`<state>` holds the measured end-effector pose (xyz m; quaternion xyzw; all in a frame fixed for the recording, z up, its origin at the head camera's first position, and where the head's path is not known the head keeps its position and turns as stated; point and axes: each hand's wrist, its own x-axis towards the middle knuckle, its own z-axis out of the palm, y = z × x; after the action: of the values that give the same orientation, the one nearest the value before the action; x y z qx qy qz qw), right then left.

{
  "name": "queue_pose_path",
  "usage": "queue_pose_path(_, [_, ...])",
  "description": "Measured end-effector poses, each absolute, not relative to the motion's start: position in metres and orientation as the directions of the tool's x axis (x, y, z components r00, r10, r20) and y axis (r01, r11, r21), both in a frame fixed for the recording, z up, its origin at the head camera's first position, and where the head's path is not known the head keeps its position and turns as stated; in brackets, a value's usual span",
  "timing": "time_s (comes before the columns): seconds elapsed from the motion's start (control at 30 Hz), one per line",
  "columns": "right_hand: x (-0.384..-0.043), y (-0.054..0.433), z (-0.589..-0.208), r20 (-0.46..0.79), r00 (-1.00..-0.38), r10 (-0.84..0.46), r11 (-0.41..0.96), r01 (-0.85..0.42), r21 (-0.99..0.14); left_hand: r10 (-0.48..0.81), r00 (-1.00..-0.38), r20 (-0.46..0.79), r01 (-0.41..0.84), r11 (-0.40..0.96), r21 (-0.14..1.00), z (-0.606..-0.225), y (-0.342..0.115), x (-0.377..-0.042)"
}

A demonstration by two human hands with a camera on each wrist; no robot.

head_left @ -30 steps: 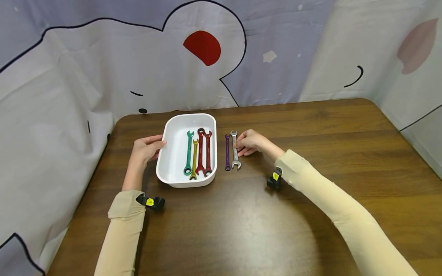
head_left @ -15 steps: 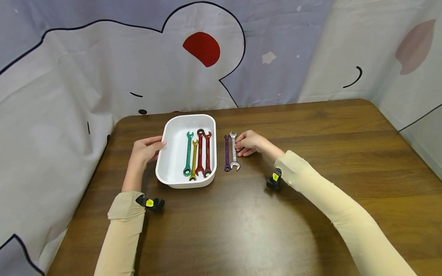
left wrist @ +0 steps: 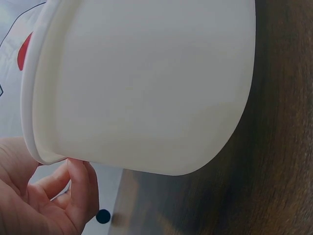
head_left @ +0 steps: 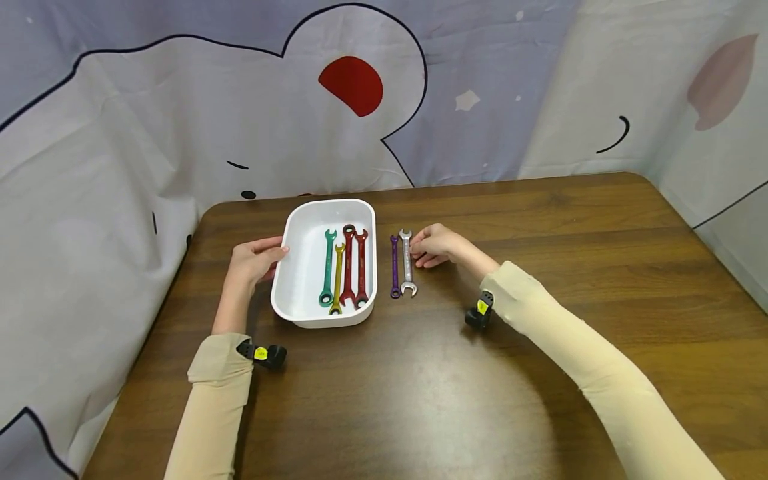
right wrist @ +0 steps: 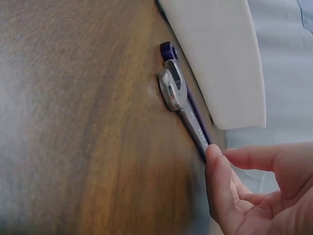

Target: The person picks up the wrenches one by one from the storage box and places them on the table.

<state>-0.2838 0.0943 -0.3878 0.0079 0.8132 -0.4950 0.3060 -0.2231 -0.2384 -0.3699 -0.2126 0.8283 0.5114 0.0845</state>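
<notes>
A white plastic tray point(head_left: 294, 280) stands on the table, and my left hand point(head_left: 255, 259) pinches its left rim, thumb on top and fingers curled below the lip. In the left wrist view the tray's outer wall point(left wrist: 146, 88) fills most of the picture. To the right of the tray lie a purple wrench point(head_left: 395, 267) and, beside it, a silver double open-end wrench point(head_left: 407, 263), roughly parallel. My right hand point(head_left: 433, 245) is at the silver wrench's right side. In the right wrist view its fingertips point(right wrist: 213, 154) overlap the silver shaft, with thumb and forefinger slightly parted.
Inside the tray lie a green wrench point(head_left: 328, 268), a yellow wrench point(head_left: 338, 278) and two red wrenches, side by side. The wooden table point(head_left: 408, 400) extends to the front and right. A printed curtain point(head_left: 210, 120) hangs behind and along the left side.
The silver wrench has shifted slightly left towards the purple one. My right fingers have since drawn back a little from it. The left hand and tray have stayed put.
</notes>
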Motion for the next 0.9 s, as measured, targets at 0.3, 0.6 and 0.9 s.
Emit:
queue_pose_path(0.3, [-0.282,0.097,-0.376,-0.466,-0.829,-0.310,0.493,0.279,-0.824,-0.267,-0.894,-0.359,-0.441,0.383,0.812,-0.371,-0.238,-0.223])
queue_pose_path(0.6, [-0.280,0.097,-0.365,-0.446,-0.823,-0.351,0.467,0.259,-0.845,-0.270,-0.892,-0.361,-0.443,0.374,0.815,-0.369,-0.238,-0.224])
queue_pose_path(0.9, [-0.275,0.090,-0.353,-0.409,-0.827,-0.385,0.464,0.209,-0.861,-0.273,-0.893,-0.356,-0.440,0.375,0.816,-0.370,-0.237,-0.223])
